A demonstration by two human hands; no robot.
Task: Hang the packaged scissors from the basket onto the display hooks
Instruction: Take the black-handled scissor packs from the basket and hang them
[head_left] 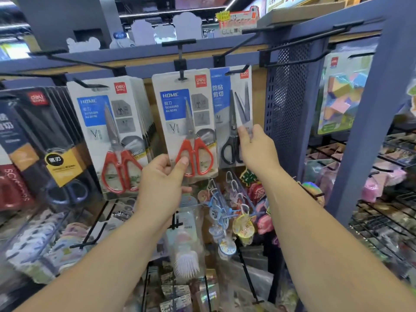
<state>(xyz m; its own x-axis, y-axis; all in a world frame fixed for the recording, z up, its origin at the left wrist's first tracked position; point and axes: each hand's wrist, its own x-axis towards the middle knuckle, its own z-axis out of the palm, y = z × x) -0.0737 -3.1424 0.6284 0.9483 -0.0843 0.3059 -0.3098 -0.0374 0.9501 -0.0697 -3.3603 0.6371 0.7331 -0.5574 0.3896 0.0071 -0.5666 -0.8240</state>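
Two packs are at the hooks at once. The left hand [164, 174] grips the red pack [184, 122] by its lower edge, thumb on the front over a red handle and fingers curled behind the card. The top of this pack is up at the middle hook [180, 61], and the wire seems to pass through the hang hole, so the pack looks threaded on rather than merely held against it. The right hand [256, 149] pinches the lower right edge of the black pack [231, 113], thumb in front and fingers behind. That pack's top meets the right hook [236, 72], just beside the red one, and the two cards touch or slightly overlap along their sides. Whether the black pack's hole is fully over the wire is hard to tell.

The step in hand appears to be seating both packs. Each probably needs a push back along its wire until it hangs straight, then the fingers let go. The red pack tilts a little, so it may want squaring first.

A full stack [117, 131] of the same red scissors hangs on the next hook to the left, and keyrings [225, 212] dangle below. The basket is out of view, so I cannot tell how many packs remain.
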